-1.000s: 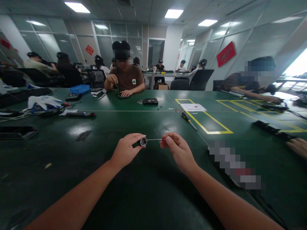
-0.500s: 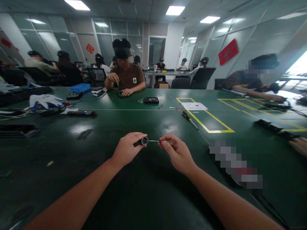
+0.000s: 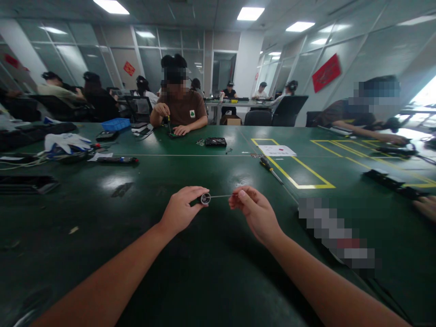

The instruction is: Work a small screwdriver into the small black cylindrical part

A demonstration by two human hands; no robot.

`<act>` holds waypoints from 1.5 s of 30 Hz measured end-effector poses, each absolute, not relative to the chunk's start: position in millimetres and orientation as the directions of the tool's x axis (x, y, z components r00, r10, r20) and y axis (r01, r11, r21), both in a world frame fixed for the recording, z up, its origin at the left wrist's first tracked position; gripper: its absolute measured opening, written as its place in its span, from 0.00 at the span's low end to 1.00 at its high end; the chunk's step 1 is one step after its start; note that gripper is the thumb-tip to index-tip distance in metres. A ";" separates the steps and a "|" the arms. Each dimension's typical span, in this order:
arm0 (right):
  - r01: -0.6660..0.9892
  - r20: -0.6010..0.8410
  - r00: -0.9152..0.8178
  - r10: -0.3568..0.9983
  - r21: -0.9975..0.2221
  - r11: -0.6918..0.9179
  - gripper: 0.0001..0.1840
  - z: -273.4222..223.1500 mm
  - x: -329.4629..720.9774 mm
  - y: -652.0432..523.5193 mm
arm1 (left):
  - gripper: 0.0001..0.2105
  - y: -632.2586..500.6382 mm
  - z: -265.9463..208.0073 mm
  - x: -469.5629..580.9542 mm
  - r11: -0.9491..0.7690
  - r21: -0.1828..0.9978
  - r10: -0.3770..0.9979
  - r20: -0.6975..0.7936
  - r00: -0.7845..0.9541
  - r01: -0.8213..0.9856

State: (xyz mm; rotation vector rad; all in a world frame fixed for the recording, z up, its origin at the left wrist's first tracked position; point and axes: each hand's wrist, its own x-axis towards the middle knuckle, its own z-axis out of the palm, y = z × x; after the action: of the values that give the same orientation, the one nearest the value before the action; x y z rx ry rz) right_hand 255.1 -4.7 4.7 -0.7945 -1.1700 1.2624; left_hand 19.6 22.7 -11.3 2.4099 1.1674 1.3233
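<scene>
My left hand is closed round a short black cylinder whose round, silver-rimmed open end faces me. From the right, the thin metal shaft of a screwdriver reaches to that rim; whether its tip is inside or only against it, I cannot tell. My right hand pinches the screwdriver by its handle, which my fingers mostly hide. Both hands are above the green table. Farther off lies another screwdriver with a yellow and black handle.
A pixelated long object lies at the right, near a black strip-shaped part. White gloves, a dark pen-like tool and a blue basket are at left. Across the table a person works with a screwdriver.
My right hand has moved slightly right and its fingers have shifted on the screwdriver handle. The left hand keeps its hold on the black cylinder. The view has shifted slightly.
</scene>
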 end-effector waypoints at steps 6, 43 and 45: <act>-0.077 0.317 -0.106 0.942 -0.947 0.310 0.13 6.8 254.7 -10.0 | 0.17 23.2 -13.0 19.2 -0.680 0.476 0.699 0.650 0.298 0.557; 0.266 0.395 -0.233 0.889 -0.853 0.448 0.09 8.8 257.9 -17.2 | 0.20 22.4 -11.5 18.1 -0.696 0.396 0.673 0.652 0.351 0.598; 0.339 0.427 -0.290 0.857 -0.791 0.509 0.08 13.9 259.0 -20.8 | 0.20 22.1 -10.5 18.3 -0.696 0.389 0.675 0.641 0.365 0.604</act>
State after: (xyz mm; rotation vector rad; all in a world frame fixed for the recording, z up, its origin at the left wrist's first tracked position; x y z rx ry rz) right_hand 259.0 -20.8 13.9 -0.9921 -1.8561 0.7263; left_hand 18.3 22.1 -10.5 2.5220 1.1848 1.2508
